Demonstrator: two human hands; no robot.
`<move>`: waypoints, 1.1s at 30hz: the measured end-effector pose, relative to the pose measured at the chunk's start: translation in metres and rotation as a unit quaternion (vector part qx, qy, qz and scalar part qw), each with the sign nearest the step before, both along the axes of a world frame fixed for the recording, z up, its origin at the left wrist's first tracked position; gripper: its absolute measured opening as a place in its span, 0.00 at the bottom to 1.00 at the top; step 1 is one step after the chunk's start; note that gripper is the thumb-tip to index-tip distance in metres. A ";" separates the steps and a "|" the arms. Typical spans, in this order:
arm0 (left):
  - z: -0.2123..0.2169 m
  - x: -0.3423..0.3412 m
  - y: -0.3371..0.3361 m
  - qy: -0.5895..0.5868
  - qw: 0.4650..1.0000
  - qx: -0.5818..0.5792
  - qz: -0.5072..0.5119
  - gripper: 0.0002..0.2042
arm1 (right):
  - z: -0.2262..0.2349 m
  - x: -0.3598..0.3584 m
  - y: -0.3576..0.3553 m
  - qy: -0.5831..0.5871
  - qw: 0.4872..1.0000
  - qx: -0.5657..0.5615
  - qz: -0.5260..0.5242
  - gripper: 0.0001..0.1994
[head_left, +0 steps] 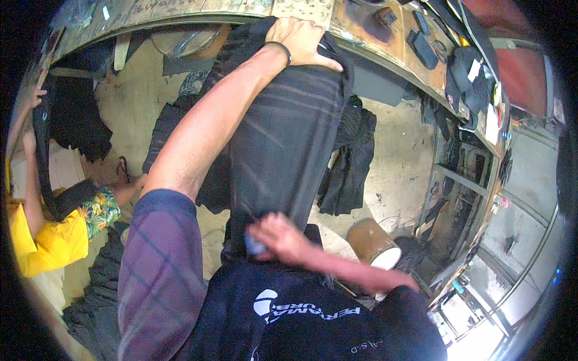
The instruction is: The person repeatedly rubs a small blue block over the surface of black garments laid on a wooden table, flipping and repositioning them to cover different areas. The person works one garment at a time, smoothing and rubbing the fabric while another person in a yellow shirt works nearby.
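Observation:
A long black garment point(283, 138) with faded streaks, shaped like a trouser leg, stretches from the wooden table edge down toward my lap. My left hand point(298, 43) grips its far end, fingers over the top and thumb stuck out to the right on the cloth. Close to my body, my right hand point(282, 237) is blurred over the near end of the garment. Under its fingers shows a small pale blue thing point(255, 243), too smeared to name; the hand appears closed on it. A dark band circles my left wrist.
Dark garments point(348, 162) lie on the floor beyond. At right stands a brown drum-shaped container point(372, 243) with a white top. The wooden table point(385, 36) carries dark blocks and cloth. At left, another person in a yellow top point(54, 240) handles dark cloth.

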State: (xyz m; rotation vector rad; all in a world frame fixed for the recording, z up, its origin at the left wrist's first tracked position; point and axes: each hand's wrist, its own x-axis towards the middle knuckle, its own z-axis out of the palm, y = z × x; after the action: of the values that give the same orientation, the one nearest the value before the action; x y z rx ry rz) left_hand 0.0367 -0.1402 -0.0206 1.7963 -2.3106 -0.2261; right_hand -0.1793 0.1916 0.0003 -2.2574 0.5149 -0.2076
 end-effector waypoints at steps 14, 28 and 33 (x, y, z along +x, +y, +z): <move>0.005 0.037 0.027 -0.042 0.995 -0.076 0.042 0.49 | 0.021 0.011 -0.046 -0.007 0.999 0.023 -0.047 0.37; 0.016 0.012 0.001 0.008 0.986 0.160 0.043 0.52 | -0.017 -0.002 -0.012 -0.009 0.992 -0.102 -0.080 0.32; 0.011 0.007 0.013 -0.020 0.999 -0.009 0.028 0.49 | -0.023 -0.008 -0.022 -0.054 0.995 -0.083 -0.033 0.24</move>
State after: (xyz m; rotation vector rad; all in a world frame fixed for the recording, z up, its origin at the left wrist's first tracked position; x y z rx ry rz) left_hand 0.0440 -0.1277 -0.0099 1.8706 -2.2774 -0.1623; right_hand -0.1869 0.1695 -0.0223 -2.3767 0.5321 -0.4176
